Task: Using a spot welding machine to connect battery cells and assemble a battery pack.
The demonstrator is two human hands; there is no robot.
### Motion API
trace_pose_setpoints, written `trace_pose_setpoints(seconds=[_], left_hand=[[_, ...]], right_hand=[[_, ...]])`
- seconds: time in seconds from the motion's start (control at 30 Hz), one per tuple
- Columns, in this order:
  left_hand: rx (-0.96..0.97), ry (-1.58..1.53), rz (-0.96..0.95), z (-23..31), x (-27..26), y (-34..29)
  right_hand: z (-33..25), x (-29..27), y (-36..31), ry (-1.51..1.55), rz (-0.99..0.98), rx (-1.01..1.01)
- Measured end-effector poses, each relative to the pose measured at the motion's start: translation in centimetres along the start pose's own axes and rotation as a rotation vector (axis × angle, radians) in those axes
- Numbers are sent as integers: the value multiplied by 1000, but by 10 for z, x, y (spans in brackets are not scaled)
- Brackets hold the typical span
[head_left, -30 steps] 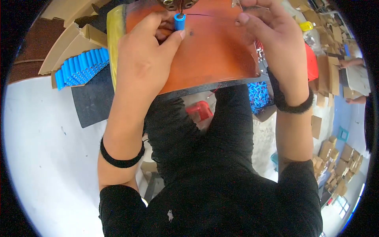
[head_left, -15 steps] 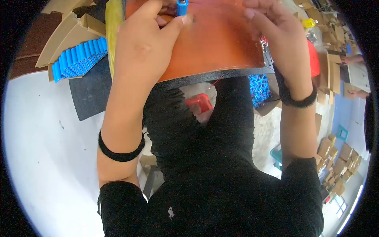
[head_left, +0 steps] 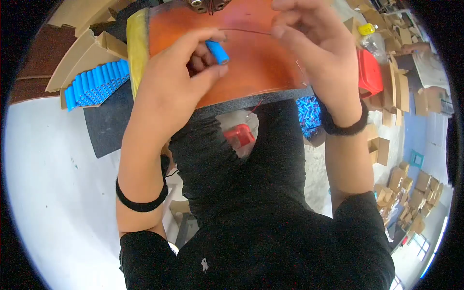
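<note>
The blue cylinder (head_left: 216, 52) sits at the upper centre of the frame, tilted in the left hand (head_left: 166, 87), its lower end toward the right. That hand's index finger and thumb are parted, index above and thumb tip just below, with the cylinder caught between them in front of the other, curled fingers; from here I can't tell which fingers bear it. A thin dark wire (head_left: 245, 30) bows across from the left index fingertip to the right thumb tip. The right hand (head_left: 328, 60), at the upper right, has its fingers loosely bent and its thumb drawn in near the index finger; I can't make out whether they pinch the wire.

Both hands are over an orange mat (head_left: 251, 75), with a dark metal fixture (head_left: 210, 6) at the top edge of the frame. A yellow strip (head_left: 137, 50) runs down the mat's left side. At the left, rows of blue cylinders (head_left: 99, 82) rest in an open cardboard box (head_left: 116, 45). Right of centre, below the right hand, lies a heap of small blue pieces (head_left: 308, 113), and a red container (head_left: 369, 72) stands farther right, below a yellow bottle (head_left: 367, 29).
</note>
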State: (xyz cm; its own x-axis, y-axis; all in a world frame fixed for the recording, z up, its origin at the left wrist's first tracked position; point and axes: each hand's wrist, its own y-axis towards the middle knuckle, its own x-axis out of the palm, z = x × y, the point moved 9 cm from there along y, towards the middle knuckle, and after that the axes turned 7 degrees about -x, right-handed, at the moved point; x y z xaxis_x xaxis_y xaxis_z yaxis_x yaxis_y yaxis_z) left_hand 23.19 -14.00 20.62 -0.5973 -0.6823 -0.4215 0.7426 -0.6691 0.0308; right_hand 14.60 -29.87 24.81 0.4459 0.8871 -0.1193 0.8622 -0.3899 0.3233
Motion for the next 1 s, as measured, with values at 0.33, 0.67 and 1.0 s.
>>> trace_pose_setpoints(seconds=[0.33, 0.67, 1.0], left_hand=[[132, 303, 229, 9, -15, 17], [199, 328, 233, 10, -14, 23], [70, 338, 196, 11, -10, 24]], right_hand=[[-45, 42, 12, -357, -261, -687], [-23, 42, 29, -529, -249, -304], [-23, 42, 27, -538, -275, -391]])
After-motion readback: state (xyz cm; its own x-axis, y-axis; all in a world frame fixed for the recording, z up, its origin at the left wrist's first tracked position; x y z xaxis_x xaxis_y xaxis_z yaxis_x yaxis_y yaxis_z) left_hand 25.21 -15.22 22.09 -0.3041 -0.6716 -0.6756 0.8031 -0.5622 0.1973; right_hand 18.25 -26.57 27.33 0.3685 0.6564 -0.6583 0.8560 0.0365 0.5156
